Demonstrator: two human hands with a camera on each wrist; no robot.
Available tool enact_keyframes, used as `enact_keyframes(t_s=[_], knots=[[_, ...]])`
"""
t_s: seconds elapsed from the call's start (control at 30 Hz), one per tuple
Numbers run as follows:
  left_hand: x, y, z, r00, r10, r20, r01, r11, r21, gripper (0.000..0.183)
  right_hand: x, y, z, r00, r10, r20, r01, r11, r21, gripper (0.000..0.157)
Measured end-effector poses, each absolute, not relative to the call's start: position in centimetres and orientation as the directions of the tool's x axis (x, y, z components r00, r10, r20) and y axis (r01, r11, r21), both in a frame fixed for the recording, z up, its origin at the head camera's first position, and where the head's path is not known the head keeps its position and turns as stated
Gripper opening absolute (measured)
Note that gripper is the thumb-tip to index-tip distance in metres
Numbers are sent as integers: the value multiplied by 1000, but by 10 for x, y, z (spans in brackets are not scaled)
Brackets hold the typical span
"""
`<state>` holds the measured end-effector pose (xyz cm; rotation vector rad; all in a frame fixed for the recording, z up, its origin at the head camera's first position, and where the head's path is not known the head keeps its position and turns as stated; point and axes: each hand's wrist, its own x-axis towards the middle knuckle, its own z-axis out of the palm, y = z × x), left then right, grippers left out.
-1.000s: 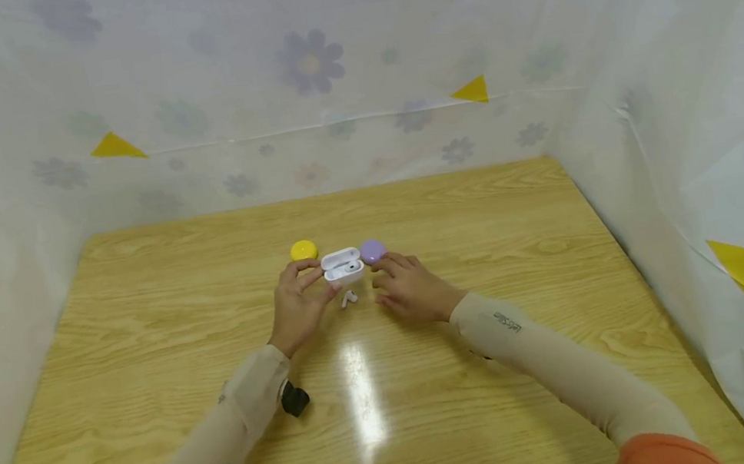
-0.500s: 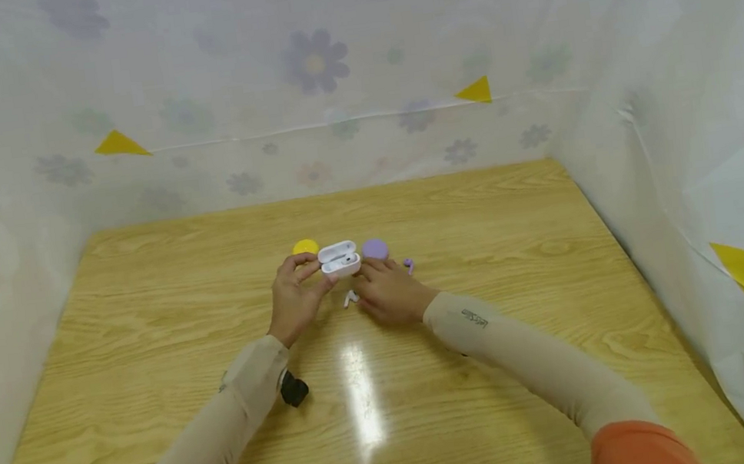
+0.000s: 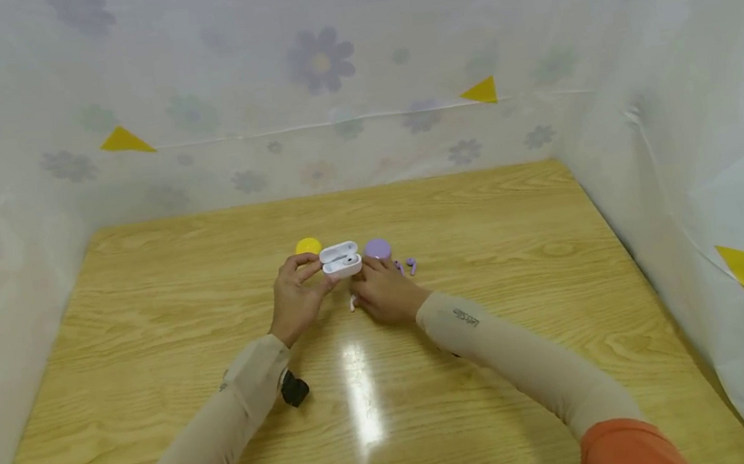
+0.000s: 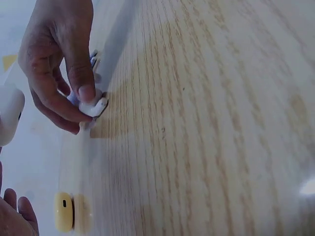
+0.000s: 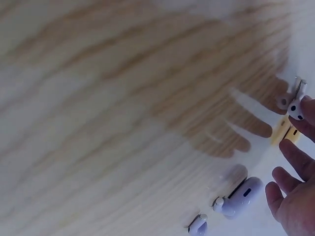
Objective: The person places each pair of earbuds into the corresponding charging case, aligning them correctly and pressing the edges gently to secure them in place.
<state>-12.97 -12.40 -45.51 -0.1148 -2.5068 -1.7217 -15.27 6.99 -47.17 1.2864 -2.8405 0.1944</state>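
Observation:
My left hand (image 3: 297, 299) grips a white earbud case (image 3: 343, 266) by its left end, thumb at the front, fingers at the back. The case's lid stands raised, and a single earbud sits in the right-hand slot. Low over the wood, my right hand (image 3: 386, 292) pinches a loose white earbud (image 4: 98, 105) between thumb and forefinger. Its stem (image 3: 352, 304) sticks out below the fingers in the head view, while the rest is mostly hidden there. The right wrist view shows the earbud (image 5: 295, 109) at the fingertips, near the table.
Behind my left fingers lies a yellow case (image 3: 307, 247), closed. A closed purple case (image 3: 378, 249) lies just beyond my right hand, with two purple earbuds (image 3: 412, 265) beside it. A patterned white sheet (image 3: 327, 152) hangs along the table's back edge.
My right hand has moved left from beside the purple case and taken hold of the loose white earbud. The purple earbuds have come into sight. The white case has shifted slightly.

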Motion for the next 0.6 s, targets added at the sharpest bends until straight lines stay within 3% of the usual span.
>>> enact_keyframes(t_s=[0.17,0.4,0.6], knots=[[-131,-124,-456,-994,0,111,104,347,932,40,-151,75,-470,-666,-741,84,-745,653,-138,20],[-132,-123,-457,-993,-2,116,108,350,930,39,-150,80,-467,-723,-690,36,-683,706,-188,28],[-131,-122,-458,-992,0,123,115,370,922,37,-149,78,-471,-725,-686,52,-686,714,-139,24]])
